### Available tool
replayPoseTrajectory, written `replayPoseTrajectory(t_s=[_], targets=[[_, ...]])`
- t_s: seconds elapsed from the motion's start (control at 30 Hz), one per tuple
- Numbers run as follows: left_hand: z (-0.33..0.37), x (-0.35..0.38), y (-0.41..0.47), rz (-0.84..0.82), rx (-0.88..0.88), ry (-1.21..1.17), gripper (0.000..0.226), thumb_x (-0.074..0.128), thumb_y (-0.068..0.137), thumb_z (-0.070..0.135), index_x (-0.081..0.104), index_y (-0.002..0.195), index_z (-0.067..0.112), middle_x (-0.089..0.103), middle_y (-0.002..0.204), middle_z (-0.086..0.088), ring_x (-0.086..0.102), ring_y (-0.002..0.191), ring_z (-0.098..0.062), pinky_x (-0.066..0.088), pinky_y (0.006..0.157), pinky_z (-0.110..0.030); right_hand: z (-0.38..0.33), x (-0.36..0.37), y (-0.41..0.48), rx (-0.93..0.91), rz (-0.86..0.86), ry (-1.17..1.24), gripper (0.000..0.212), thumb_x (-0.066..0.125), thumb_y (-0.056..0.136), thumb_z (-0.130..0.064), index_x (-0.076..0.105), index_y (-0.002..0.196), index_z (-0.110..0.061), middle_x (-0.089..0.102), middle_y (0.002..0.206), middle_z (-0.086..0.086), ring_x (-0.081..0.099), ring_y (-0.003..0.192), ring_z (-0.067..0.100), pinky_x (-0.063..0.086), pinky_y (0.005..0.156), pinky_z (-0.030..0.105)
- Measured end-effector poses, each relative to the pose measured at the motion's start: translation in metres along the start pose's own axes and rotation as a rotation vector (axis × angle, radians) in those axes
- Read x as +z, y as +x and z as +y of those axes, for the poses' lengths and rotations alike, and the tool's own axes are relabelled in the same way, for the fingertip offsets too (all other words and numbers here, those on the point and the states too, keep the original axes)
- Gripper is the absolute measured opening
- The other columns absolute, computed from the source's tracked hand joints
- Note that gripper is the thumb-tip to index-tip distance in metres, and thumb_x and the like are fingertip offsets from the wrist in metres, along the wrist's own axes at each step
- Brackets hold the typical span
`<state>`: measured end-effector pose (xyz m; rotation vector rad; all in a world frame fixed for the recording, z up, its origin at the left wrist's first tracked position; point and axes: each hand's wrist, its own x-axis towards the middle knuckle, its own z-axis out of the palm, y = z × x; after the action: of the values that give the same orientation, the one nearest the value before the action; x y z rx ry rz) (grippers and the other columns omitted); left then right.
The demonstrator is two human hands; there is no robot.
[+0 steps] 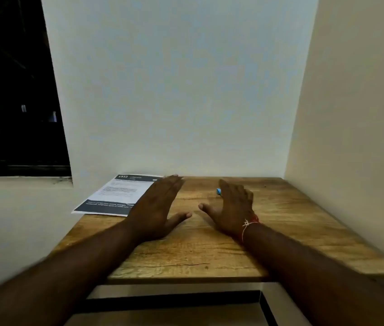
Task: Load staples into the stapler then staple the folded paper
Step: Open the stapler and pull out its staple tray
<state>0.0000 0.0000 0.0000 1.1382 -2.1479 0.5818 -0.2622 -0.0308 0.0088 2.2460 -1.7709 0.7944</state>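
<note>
A printed paper [115,196] with dark bands at top and bottom lies flat at the far left corner of the wooden table [198,250]. My left hand [155,208] rests palm down, fingers together, and covers the paper's right edge. My right hand [231,208] lies palm down beside it, thumb spread, with a red and white thread on the wrist. A small blue object [218,191] peeks out just behind my right hand's fingers; most of it is hidden, so I cannot tell what it is. No staples are visible.
The table stands in a corner, with a white wall [174,90] behind and a cream wall [351,114] to the right. A dark window [14,90] is at the upper left. The table's front edge is near me.
</note>
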Motion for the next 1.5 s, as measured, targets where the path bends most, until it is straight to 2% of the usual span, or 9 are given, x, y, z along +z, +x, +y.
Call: replayPoseTrajectory(t_s=[0.2,0.37,0.7,0.83,1.03,1.1,1.2,1.33,1.5], targets=[[-0.015,0.002,0.008,-0.049,-0.019,0.051,0.092,0.061,0.105,0.070,0.043,0.171,0.009,0.052,0.172,-0.012,0.047,0.162,-0.030,0.033,0.136,-0.047,0.030,0.012,0.038,0.280,-0.037,-0.105,0.063,0.062,0.086,-0.075,0.065,0.132,-0.032,0.062,0.140,0.000,0.050,0.136,0.030,0.037,0.111,0.047],[-0.036,0.012,0.029,-0.155,-0.043,0.033,0.083,0.059,0.105,0.073,0.050,0.166,0.017,0.062,0.160,-0.003,0.057,0.148,-0.024,0.044,0.127,-0.040,0.033,0.028,0.065,0.167,-0.059,-0.228,0.063,0.052,0.088,-0.079,0.076,0.118,-0.029,0.065,0.128,0.003,0.050,0.129,0.032,0.040,0.109,0.048],[-0.045,0.038,0.044,-0.182,-0.283,-0.140,0.081,0.068,0.094,0.079,0.051,0.163,0.038,0.057,0.163,0.018,0.051,0.153,-0.010,0.039,0.125,-0.029,0.040,0.054,0.085,0.017,-0.053,0.015,0.044,0.062,0.090,-0.072,0.075,0.109,-0.034,0.073,0.109,-0.007,0.055,0.120,0.026,0.041,0.106,0.045],[-0.038,0.032,0.044,-0.216,-0.421,-0.282,0.067,0.078,0.090,0.074,0.065,0.147,0.041,0.061,0.131,0.032,0.058,0.120,0.006,0.052,0.105,-0.025,0.029,0.053,0.081,0.001,-0.131,0.046,0.038,0.061,0.097,-0.067,0.074,0.115,-0.036,0.069,0.117,-0.006,0.053,0.126,0.026,0.038,0.110,0.046],[-0.032,0.041,0.050,-0.178,-0.612,-0.645,0.051,0.094,0.082,0.060,0.078,0.126,0.040,0.082,0.099,0.017,0.071,0.085,0.004,0.053,0.074,-0.010,-0.010,0.040,0.057,-0.160,0.098,0.343,0.023,0.073,0.100,-0.042,0.067,0.119,-0.030,0.064,0.112,-0.012,0.057,0.106,0.010,0.045,0.095,0.031],[-0.025,0.041,0.053,-0.143,-0.661,-0.797,0.039,0.095,0.084,0.055,0.080,0.114,0.037,0.085,0.094,0.007,0.072,0.077,0.001,0.057,0.073,-0.014,-0.022,0.035,0.053,-0.191,0.100,0.463,0.023,0.071,0.102,-0.037,0.063,0.123,-0.030,0.059,0.113,-0.015,0.057,0.100,0.002,0.046,0.084,0.019],[-0.018,0.036,0.057,-0.088,-0.687,-1.002,0.022,0.092,0.092,0.037,0.085,0.104,0.020,0.084,0.087,-0.013,0.082,0.080,-0.027,0.065,0.071,-0.031,-0.028,0.033,0.050,-0.193,0.093,0.511,0.026,0.068,0.103,-0.038,0.060,0.128,-0.033,0.059,0.114,-0.019,0.061,0.097,-0.002,0.046,0.074,0.012],[-0.021,0.033,0.058,-0.048,-0.683,-1.026,0.005,0.087,0.099,0.024,0.087,0.103,0.020,0.086,0.087,-0.011,0.082,0.092,-0.037,0.069,0.081,-0.048,-0.026,0.029,0.052,-0.115,0.039,0.685,0.034,0.085,0.093,-0.037,0.064,0.120,-0.035,0.072,0.097,-0.016,0.069,0.078,0.005,0.051,0.064,0.016],[-0.031,0.038,0.053,-0.074,-0.598,-0.889,0.013,0.088,0.098,0.040,0.084,0.104,0.030,0.083,0.094,0.000,0.079,0.094,-0.028,0.066,0.090,-0.057,-0.018,0.023,0.056,-0.045,-0.094,0.964,0.056,0.085,0.095,-0.030,0.062,0.144,-0.044,0.075,0.111,-0.017,0.075,0.086,0.019,0.066,0.074,0.033]])
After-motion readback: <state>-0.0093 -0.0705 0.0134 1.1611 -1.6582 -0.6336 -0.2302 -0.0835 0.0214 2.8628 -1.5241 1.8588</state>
